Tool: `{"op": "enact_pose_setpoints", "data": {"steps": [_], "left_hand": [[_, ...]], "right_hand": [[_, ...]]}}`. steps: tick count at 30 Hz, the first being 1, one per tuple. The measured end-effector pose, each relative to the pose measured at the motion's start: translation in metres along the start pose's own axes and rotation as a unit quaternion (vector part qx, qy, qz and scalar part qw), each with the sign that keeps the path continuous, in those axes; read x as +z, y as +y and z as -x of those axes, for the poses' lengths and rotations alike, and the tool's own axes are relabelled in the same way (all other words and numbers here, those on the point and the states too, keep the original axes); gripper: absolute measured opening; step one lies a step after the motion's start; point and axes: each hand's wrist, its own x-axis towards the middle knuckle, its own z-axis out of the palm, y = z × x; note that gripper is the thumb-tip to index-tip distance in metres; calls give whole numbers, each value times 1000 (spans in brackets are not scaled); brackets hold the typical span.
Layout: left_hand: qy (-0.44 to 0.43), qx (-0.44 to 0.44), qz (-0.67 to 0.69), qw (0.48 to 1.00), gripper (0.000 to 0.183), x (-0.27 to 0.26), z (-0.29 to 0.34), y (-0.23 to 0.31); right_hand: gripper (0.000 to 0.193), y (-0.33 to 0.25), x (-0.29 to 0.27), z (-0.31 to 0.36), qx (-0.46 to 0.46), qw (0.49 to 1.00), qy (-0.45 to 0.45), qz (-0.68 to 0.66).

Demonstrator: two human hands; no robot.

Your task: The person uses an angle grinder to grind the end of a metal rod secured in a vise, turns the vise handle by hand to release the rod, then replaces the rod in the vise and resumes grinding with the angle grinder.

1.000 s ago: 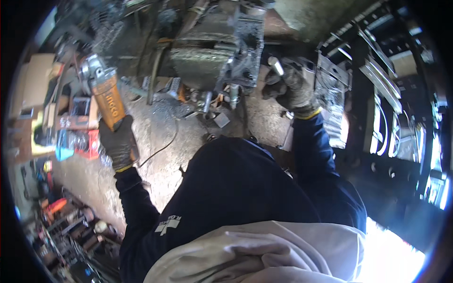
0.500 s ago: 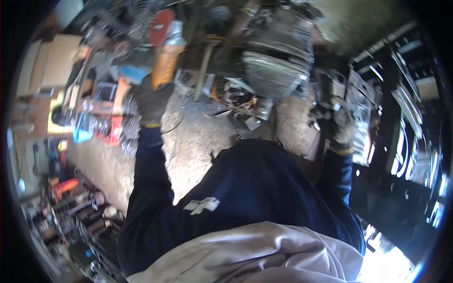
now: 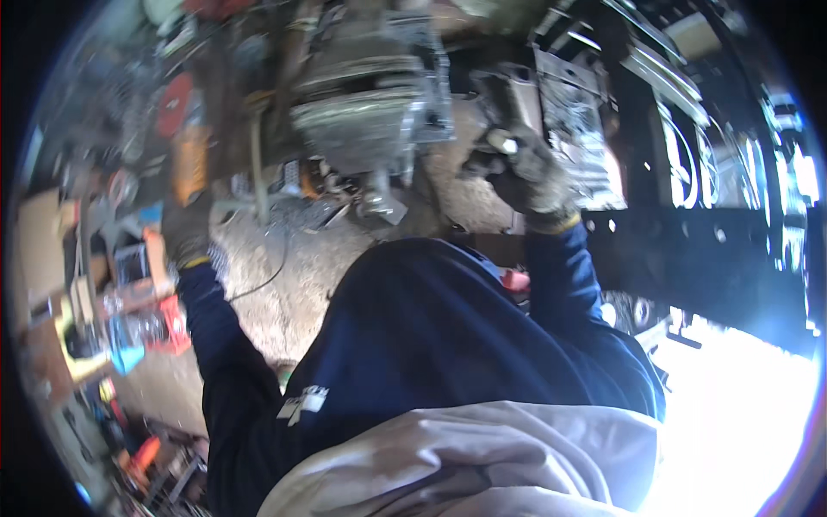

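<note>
In my gloved left hand [image 3: 187, 231] is an orange angle grinder [image 3: 191, 164], gripped by its body, with a red disc [image 3: 175, 105] at its far end. My gloved right hand [image 3: 538, 179] is at the right, near a dark frame. Its fingers are curled around something with a small pale end [image 3: 502, 141]; motion smear hides what kind of thing it is. Between my hands, farther off, stands a large grey metal housing [image 3: 357, 121], narrowing toward me. A long yellowish handle [image 3: 258, 164] stands beside the grinder.
Black steel beams [image 3: 689, 250] run along the right, beside a worn metal plate [image 3: 573, 121]. A thin cable [image 3: 274, 274] lies on the concrete floor. Cardboard [image 3: 41, 241], a blue container [image 3: 125, 349] and a red crate [image 3: 175, 325] are at the left.
The view has turned, so the housing and beams sit farther left. My right hand has come nearer the housing, fingers curled; my left still grips the grinder.
</note>
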Motion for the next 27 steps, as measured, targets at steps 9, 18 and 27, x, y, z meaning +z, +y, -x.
{"op": "enact_pose_setpoints", "data": {"steps": [9, 18, 27], "left_hand": [[-93, -72, -42, 992, 76, -8, -40, 40], [-107, -71, -67, 989, 84, 9, -54, 31], [-128, -102, -69, 984, 89, 2, -52, 48]], "right_hand": [[40, -1, 3, 6, -32, 998, -36, -34], [50, -12, 11, 18, -72, 967, 38, 243], [31, -59, 67, 34, -117, 930, 148, 317]]}}
